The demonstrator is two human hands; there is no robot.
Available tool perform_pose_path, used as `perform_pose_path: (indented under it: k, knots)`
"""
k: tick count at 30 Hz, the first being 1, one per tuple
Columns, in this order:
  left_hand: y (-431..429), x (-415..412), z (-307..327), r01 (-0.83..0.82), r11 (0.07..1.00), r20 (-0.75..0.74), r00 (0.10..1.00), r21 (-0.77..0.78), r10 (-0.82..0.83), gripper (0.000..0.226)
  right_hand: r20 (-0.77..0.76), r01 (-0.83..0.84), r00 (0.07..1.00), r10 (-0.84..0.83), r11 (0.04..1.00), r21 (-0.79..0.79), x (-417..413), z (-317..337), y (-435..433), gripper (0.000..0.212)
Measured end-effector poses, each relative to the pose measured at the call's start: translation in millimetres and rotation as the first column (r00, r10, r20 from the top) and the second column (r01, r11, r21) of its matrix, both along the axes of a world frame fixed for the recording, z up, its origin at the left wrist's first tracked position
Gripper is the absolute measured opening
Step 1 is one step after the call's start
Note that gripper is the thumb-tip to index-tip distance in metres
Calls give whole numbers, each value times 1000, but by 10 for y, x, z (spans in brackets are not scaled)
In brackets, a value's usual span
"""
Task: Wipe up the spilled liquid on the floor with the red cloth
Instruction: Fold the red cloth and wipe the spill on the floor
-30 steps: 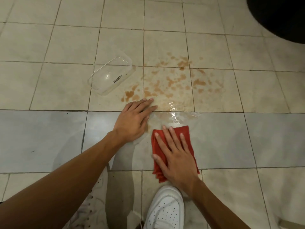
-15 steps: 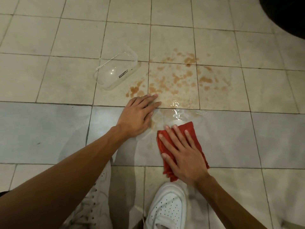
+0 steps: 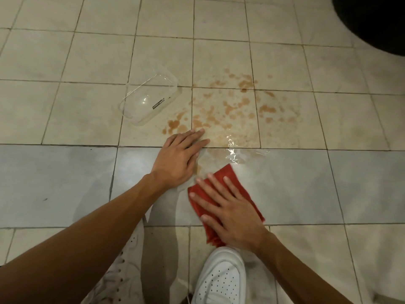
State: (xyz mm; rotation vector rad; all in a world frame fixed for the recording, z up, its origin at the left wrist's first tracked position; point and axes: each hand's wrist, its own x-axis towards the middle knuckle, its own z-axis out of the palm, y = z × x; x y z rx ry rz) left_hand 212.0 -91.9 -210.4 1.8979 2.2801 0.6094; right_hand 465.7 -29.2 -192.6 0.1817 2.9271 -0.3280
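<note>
**Right hand [image 3: 232, 216] pressing the red cloth [image 3: 244, 191] flat, most of the spill waiting up ahead**

Right hand is lying palm-down on the folded red cloth with its fingers spread, pinning it to the grey floor tile [image 3: 295, 189] just in front of a white sneaker [image 3: 221, 279]. Left hand [image 3: 177, 159] is resting flat on the floor beside it, fingers pressed together, fingertips right at the near edge of the spots. Looks like it's bracing the person's weight.

The spilled liquid [image 3: 230, 108] is sitting beyond the cloth: brownish spots scattered across the pale tiles, plus a shiny clear puddle [image 3: 232, 150] right at the cloth's far corner. A clear plastic container [image 3: 149, 99] is lying just left of the spots.

My take on doing this stroke well: I'd be keeping the palm weight even so the whole cloth is dragging, not just the fingertip end. I'd be pushing forward through the shiny puddle first, since that looks like the wettest bit. Then I'd be working from the outside of the spots inward so nothing is getting smeared wider.

The left hand is sitting at the wet edge, so it's probably worth shifting it onto dry tile. Grout lines are likely holding liquid too, so I'd be going along them — and refolding the cloth to a dry face once it's soaking through.
</note>
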Motion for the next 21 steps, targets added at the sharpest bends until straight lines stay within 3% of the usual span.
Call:
perform_pose_path:
  k: [3, 6, 10, 16, 21]
  knots:
    - [7, -17, 5, 18, 1000, -7, 1000, -1, -18, 47, -10, -94, 996, 94, 995, -19, 129, 5, 150, 62]
    - [8, -21, -5, 13, 1000, -12, 1000, 4, -13, 46, -25, 149, 989, -148, 989, 7, 258, -19, 308, 64]
    - [55, 46, -10, -19, 999, -14, 1000, 26, 19, 45, -42, 456, 889, -456, 890, -9, -40, -48, 96, 64]
    - [149, 63, -40, -20, 999, 33, 999, 38, 19, 44, -34, 349, 937, -349, 937, 3, 267, -81, 109, 68]
    - [276, 26, -64, 16, 1000, 74, 997, 6, -16, 47, -58, 677, 736, -675, 735, 35, 81, -177, 152, 68]
